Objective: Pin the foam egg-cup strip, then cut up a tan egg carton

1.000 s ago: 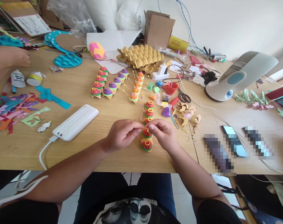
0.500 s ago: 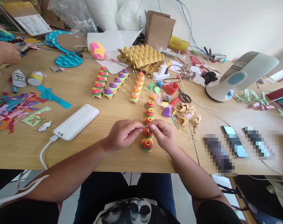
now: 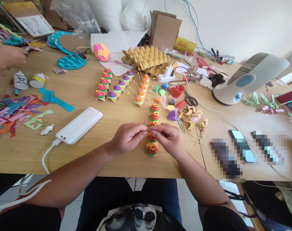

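Note:
My left hand and my right hand meet fingertip to fingertip over a row of painted egg-carton cups in red, green and orange near the table's front edge. Both hands are closed in a pinch on something thin between them, probably a pin, too small to name. The front cup shows below my fingers. Pins with coloured heads stick out of the cups further back.
Three more rows of painted cups stand mid-table, an egg carton behind them. A white power bank lies left, scissors, clay bits, a fan and phones right. Another person's hand works at far left among paper scraps.
My hands have stayed pinched together over the cups, barely shifting. The other person's hand at far left has moved slightly among the coloured paper.

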`<action>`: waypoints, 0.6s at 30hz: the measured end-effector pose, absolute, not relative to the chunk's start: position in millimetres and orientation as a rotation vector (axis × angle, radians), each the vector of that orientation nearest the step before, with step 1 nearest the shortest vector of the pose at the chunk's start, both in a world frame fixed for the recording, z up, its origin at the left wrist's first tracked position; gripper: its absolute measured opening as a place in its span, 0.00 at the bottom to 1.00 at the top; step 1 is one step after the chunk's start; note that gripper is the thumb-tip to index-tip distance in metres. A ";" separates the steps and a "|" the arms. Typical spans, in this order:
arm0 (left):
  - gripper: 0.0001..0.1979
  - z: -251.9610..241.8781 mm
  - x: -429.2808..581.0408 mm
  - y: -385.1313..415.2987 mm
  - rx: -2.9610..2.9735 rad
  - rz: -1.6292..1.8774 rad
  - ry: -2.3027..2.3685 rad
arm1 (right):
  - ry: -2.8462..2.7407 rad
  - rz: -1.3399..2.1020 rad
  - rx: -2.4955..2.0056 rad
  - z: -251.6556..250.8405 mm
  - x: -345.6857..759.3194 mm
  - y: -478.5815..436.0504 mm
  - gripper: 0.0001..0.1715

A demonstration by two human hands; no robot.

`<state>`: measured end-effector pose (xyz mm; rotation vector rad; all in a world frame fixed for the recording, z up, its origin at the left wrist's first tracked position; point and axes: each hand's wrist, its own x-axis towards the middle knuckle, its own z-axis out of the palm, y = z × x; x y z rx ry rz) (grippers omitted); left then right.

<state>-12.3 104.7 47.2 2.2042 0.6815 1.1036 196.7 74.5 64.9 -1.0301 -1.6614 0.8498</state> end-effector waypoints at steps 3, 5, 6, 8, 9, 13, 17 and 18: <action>0.08 46.6 -12.3 104.7 2.201 1.115 0.664 | -1.657 0.845 -1.004 66.0 196.9 74.4 0.09; 0.08 46.3 -12.4 104.7 2.185 1.114 0.652 | -1.630 0.895 -0.999 65.6 196.9 74.4 0.12; 0.08 46.4 -12.4 104.7 2.176 1.110 0.647 | -1.614 0.930 -1.005 65.3 196.9 74.4 0.15; 0.08 47.1 -12.2 104.6 2.167 1.107 0.637 | -1.588 0.992 -1.022 64.5 196.9 74.4 0.19; 0.08 47.6 -12.0 104.6 2.173 1.106 0.632 | -1.581 1.011 -1.026 64.1 196.9 74.3 0.20; 0.06 50.3 -10.8 104.4 2.224 1.094 0.619 | -1.559 1.035 -1.031 63.3 196.5 73.6 0.19; 0.07 52.1 -10.7 103.8 2.214 1.084 0.600 | -1.548 1.046 -1.020 64.6 197.5 73.3 0.18; 0.07 52.3 -10.9 103.5 2.201 1.082 0.596 | -1.545 1.055 -1.012 65.2 198.0 73.6 0.18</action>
